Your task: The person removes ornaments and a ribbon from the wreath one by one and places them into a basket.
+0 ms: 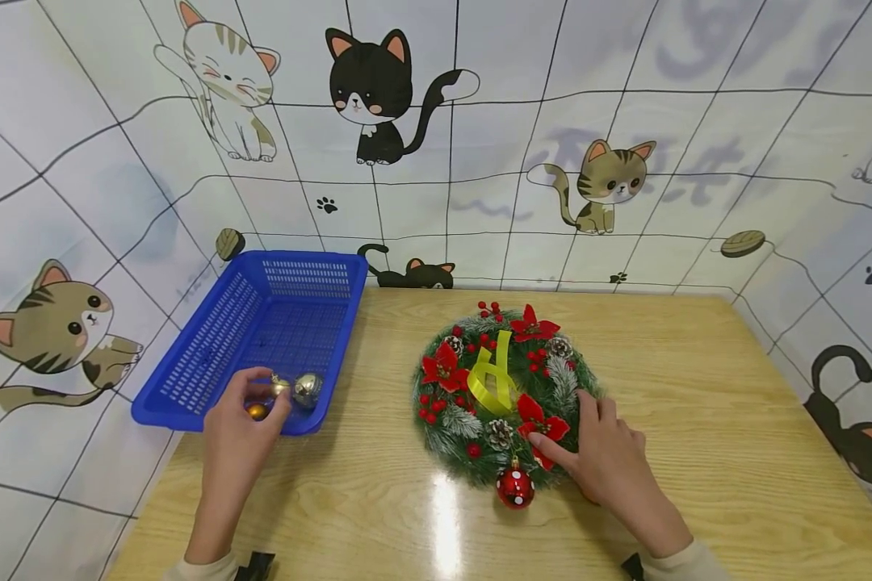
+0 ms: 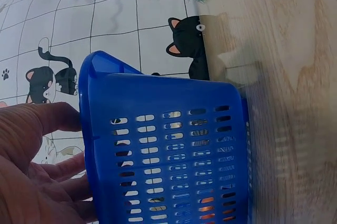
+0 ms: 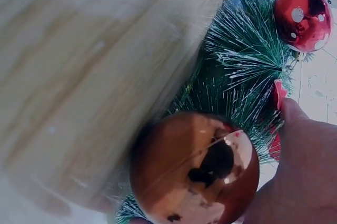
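Observation:
My left hand [image 1: 240, 424] reaches over the near wall of the blue basket [image 1: 343, 343] and pinches a small pale-gold bauble [image 1: 279, 384] between thumb and fingers. In the left wrist view the basket wall hides what the fingertips hold. An orange-gold bauble [image 1: 257, 411] and a silvery bauble [image 1: 308, 390] lie near it inside the basket. My right hand [image 1: 614, 456] grips the lower right edge of a green wreath [image 1: 446, 436], its thumb on a red poinsettia [image 1: 541, 428]. A shiny copper bauble [image 3: 195, 169] sits by the wreath's edge beneath that hand, largely hidden in the head view.
On the wreath's near side hangs a red bauble with white dots [image 1: 515, 487]. Yellow ribbon [image 1: 492, 383] lies curled at its middle. The wooden table [image 1: 698, 387] meets a cat-print cloth [image 1: 494, 121] behind and at both sides.

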A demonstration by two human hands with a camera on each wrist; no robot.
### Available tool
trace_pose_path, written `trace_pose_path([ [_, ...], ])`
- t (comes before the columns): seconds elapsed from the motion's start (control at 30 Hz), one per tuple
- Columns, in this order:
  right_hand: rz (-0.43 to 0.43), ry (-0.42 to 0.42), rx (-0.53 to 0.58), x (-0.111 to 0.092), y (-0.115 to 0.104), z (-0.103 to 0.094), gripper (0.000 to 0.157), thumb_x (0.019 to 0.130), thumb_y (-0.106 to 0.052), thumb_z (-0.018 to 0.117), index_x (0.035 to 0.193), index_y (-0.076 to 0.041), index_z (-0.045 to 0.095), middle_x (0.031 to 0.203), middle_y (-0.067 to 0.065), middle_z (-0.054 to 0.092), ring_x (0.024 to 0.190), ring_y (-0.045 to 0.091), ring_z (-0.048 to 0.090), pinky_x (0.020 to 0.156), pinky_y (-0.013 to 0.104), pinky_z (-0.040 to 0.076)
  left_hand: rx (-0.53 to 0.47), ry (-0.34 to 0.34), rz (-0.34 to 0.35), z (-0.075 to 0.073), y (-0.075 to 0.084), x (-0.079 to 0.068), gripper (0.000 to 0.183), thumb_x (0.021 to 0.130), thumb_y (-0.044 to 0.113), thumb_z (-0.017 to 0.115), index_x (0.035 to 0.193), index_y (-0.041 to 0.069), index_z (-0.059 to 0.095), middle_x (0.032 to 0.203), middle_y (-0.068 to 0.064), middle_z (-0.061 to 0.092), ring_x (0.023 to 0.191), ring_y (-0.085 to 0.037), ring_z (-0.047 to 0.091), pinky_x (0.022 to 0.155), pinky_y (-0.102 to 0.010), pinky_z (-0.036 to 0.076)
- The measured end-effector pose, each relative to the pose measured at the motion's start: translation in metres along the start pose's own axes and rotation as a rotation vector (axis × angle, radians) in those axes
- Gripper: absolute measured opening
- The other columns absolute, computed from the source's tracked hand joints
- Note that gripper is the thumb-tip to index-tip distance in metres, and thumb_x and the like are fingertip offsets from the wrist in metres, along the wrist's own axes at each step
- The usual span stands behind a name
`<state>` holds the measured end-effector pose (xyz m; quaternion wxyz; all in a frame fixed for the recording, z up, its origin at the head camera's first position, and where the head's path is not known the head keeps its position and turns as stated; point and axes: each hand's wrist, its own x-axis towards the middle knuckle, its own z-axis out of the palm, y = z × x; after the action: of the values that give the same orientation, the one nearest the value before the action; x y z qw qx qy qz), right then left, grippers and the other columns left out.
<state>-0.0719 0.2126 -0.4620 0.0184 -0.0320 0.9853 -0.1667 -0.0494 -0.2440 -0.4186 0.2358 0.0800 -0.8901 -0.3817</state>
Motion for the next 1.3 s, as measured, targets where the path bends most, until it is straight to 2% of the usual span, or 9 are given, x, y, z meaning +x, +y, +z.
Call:
trace_pose_path([
  [0.27, 0.015, -0.014, 0.022, -0.002, -0.007, -0.001, 0.119, 0.094, -0.083, 0.061, 0.158, 0.014, 0.034, 0.135, 0.04, 0.046, 0.102, 0.057, 0.062, 0.078, 0.075, 0.047, 0.06, 0.011, 0.027, -0.001, -0.003, 0.002, 0.035, 0.094, 0.007, 0.082, 0.126, 0.002, 0.07, 0.101, -0.017, 0.08, 0.087, -0.039, 0.077, 0.067, -0.008, 0.043],
  [0.33, 0.017, -0.017, 0.029, -0.003, -0.008, -0.002, 0.119, 0.094, -0.082, 0.062, 0.157, 0.015, 0.033, 0.136, 0.041, 0.045, 0.102, 0.057, 0.063, 0.078, 0.074, 0.05, 0.079, 0.014, 0.032, -0.001, -0.004, 0.003, 0.035, 0.093, 0.007, 0.083, 0.125, 0.001, 0.07, 0.1, -0.017, 0.08, 0.085, -0.039, 0.077, 0.067, -0.016, 0.049],
  [0.43, 0.024, -0.03, 0.036, -0.002, -0.009, -0.003, 0.12, 0.094, -0.081, 0.063, 0.155, 0.017, 0.033, 0.136, 0.043, 0.043, 0.097, 0.054, 0.065, 0.076, 0.069, 0.055, 0.108, 0.002, 0.028, 0.001, -0.005, 0.004, 0.035, 0.093, 0.007, 0.082, 0.125, 0.0, 0.069, 0.098, -0.018, 0.08, 0.084, -0.039, 0.076, 0.072, -0.038, 0.056],
  [0.5, 0.028, -0.04, 0.042, -0.001, -0.009, -0.004, 0.12, 0.095, -0.081, 0.064, 0.154, 0.019, 0.033, 0.137, 0.045, 0.041, 0.093, 0.053, 0.066, 0.075, 0.066, 0.057, 0.118, -0.012, 0.017, 0.002, -0.006, 0.004, 0.035, 0.093, 0.008, 0.081, 0.124, -0.001, 0.069, 0.098, -0.019, 0.079, 0.084, -0.04, 0.075, 0.079, -0.052, 0.055],
  [0.6, 0.034, -0.045, 0.045, 0.0, -0.009, -0.004, 0.121, 0.094, -0.081, 0.064, 0.153, 0.02, 0.033, 0.138, 0.047, 0.039, 0.09, 0.052, 0.067, 0.076, 0.066, 0.057, 0.116, -0.026, 0.004, 0.003, -0.008, 0.005, 0.036, 0.092, 0.009, 0.08, 0.124, -0.002, 0.067, 0.099, -0.022, 0.079, 0.087, -0.043, 0.074, 0.094, -0.063, 0.045],
  [0.7, 0.035, -0.042, 0.039, -0.001, -0.01, -0.003, 0.121, 0.094, -0.081, 0.064, 0.153, 0.02, 0.033, 0.14, 0.048, 0.037, 0.089, 0.054, 0.067, 0.077, 0.068, 0.057, 0.11, -0.025, 0.003, 0.003, -0.009, 0.005, 0.035, 0.092, 0.008, 0.081, 0.122, -0.003, 0.067, 0.099, -0.025, 0.078, 0.091, -0.047, 0.072, 0.102, -0.068, 0.035],
  [0.93, 0.043, -0.022, 0.032, -0.006, -0.011, 0.0, 0.121, 0.093, -0.081, 0.065, 0.152, 0.02, 0.034, 0.146, 0.057, 0.03, 0.095, 0.063, 0.067, 0.078, 0.069, 0.057, 0.156, -0.031, 0.021, 0.004, -0.007, 0.005, 0.034, 0.092, 0.007, 0.082, 0.119, -0.005, 0.067, 0.098, -0.026, 0.078, 0.091, -0.047, 0.069, 0.1, -0.068, 0.033],
  [1.17, 0.058, -0.078, 0.05, -0.008, -0.013, -0.004, 0.127, 0.091, -0.085, 0.064, 0.158, 0.018, 0.03, 0.137, 0.049, 0.039, 0.075, 0.042, 0.065, 0.072, 0.06, 0.055, 0.182, -0.024, 0.041, 0.007, -0.01, 0.004, 0.032, 0.092, 0.005, 0.081, 0.118, -0.005, 0.065, 0.097, -0.026, 0.076, 0.084, -0.043, 0.066, 0.103, -0.068, 0.031],
  [1.3, 0.046, -0.086, 0.056, -0.01, -0.012, -0.006, 0.125, 0.091, -0.085, 0.064, 0.159, 0.015, 0.032, 0.134, 0.044, 0.044, 0.074, 0.04, 0.065, 0.076, 0.063, 0.054, 0.177, -0.014, 0.053, 0.009, -0.012, 0.004, 0.032, 0.092, 0.005, 0.081, 0.118, -0.004, 0.065, 0.097, -0.025, 0.075, 0.081, -0.041, 0.066, 0.102, -0.068, 0.03],
])
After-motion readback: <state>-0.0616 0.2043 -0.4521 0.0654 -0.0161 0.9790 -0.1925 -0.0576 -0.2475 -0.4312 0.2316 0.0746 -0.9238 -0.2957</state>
